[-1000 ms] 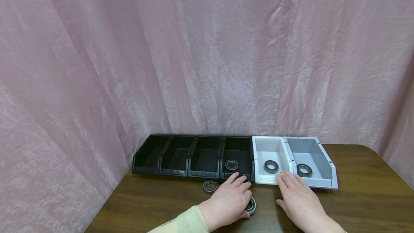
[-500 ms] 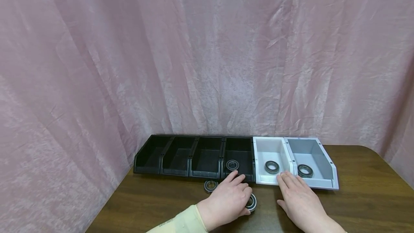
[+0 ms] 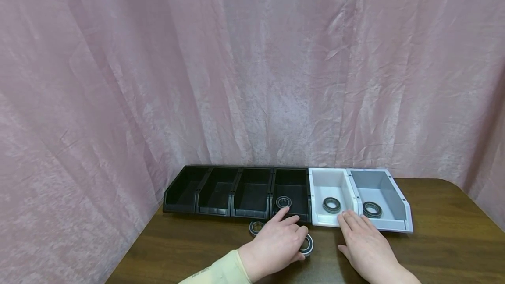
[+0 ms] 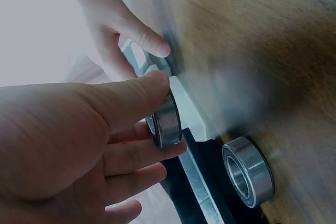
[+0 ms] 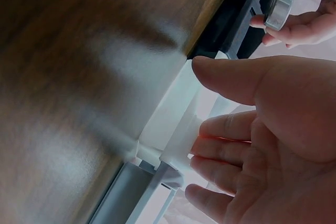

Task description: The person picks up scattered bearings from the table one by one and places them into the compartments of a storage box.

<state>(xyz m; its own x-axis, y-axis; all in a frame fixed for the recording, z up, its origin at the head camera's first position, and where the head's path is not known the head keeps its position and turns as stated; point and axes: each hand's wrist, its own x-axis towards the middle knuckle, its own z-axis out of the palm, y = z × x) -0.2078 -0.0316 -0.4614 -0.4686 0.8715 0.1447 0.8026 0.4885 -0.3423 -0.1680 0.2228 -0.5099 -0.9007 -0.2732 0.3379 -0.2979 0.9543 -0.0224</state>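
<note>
My left hand [image 3: 274, 243] pinches a ball bearing [image 4: 168, 121] between thumb and fingers, in front of the black bins. Part of that bearing shows past the hand in the head view. A second bearing [image 3: 256, 228] lies on the table by the black bins' front edge, partly covered by the left hand. My right hand [image 3: 364, 244] has its fingers straight, fingertips at the front rims of the white bin [image 3: 325, 220] and the grey bin [image 3: 388, 223]; nothing is in its palm in the right wrist view.
Several black bins [image 3: 250, 207] stand in a row left of the white one. Single bearings lie in the rightmost black bin [image 3: 283, 202], the white bin and the grey bin. A pink curtain [image 3: 252, 78] hangs behind the wooden table [image 3: 442, 214].
The left hand has shifted slightly left with the bearing in its grip, its index finger stretched further forward. The right hand stays in place at the bins.
</note>
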